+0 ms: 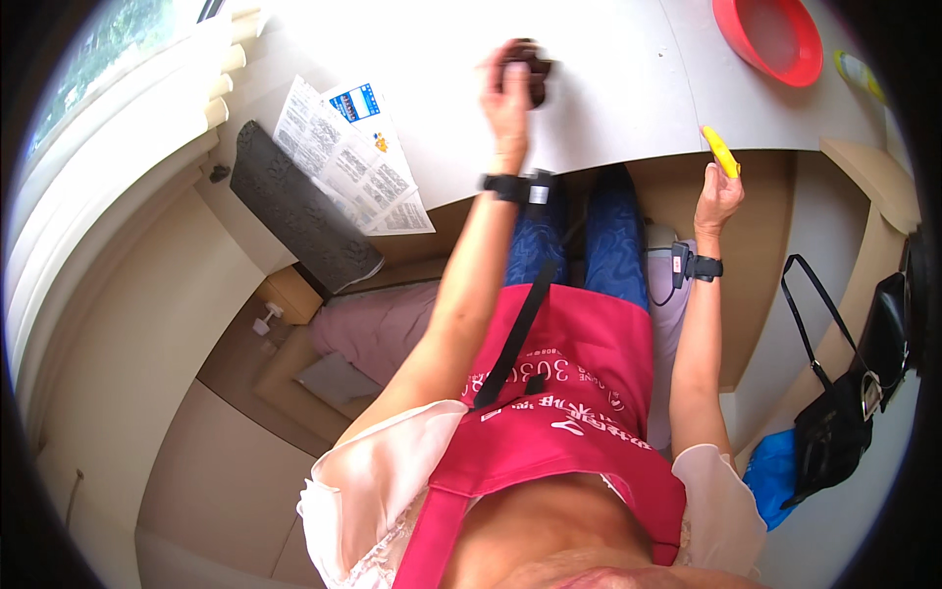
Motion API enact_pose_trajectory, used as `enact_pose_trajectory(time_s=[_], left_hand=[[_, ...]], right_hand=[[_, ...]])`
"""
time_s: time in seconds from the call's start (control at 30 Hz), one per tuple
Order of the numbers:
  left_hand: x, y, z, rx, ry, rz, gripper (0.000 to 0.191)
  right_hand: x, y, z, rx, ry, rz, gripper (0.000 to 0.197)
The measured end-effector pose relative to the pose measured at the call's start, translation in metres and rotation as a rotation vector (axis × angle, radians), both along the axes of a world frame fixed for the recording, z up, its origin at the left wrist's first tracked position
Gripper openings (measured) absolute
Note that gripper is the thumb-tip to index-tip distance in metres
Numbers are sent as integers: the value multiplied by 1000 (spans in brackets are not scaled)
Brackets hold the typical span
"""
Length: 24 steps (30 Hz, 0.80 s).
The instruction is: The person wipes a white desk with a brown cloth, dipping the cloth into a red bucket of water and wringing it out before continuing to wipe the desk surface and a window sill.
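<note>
My left hand (pixel 506 99) is over the white tabletop (pixel 611 88), its fingers around a dark brown, rounded object (pixel 539 72). Motion blur hides what kind of thing it is. Further right, near the table's front edge, my right hand (pixel 719 195) grips a slim, slightly curved yellow object (pixel 720 151) that points up and to the left. Its exact kind cannot be told. Each wrist wears a black strap with a small device.
A red plastic basin (pixel 798 62) stands at the far right, beside a yellow-green container (pixel 857 73). Printed papers (pixel 353 166) and a dark grey patterned roll (pixel 294 210) lie at the left. Black bags (pixel 831 434) hang at right; a bed (pixel 375 324) is below.
</note>
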<state>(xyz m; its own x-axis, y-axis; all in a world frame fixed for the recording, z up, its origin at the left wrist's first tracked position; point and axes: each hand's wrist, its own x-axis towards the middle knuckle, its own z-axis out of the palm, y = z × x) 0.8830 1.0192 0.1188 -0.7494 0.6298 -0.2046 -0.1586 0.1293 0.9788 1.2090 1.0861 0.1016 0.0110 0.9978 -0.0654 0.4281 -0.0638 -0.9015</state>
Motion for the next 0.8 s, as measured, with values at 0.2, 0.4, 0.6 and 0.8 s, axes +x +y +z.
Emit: enact_pose_trajectory(time_s=[0.2,0.4,0.6,0.8], left_hand=[[-194,-98,-24,-333,431,-27,42],[-66,-139,-58,-570,769,15,52],[116,-66,-55,-610,628,-43,60],[199,78,-51,-591,469,149,58]], right_hand=[[-11,-12,-10,-84,51,23,15],[13,-18,-15,-133,47,-11,15],[26,-8,-6,-118,48,-85,15],[63,10,-6,-238,95,-124,18]])
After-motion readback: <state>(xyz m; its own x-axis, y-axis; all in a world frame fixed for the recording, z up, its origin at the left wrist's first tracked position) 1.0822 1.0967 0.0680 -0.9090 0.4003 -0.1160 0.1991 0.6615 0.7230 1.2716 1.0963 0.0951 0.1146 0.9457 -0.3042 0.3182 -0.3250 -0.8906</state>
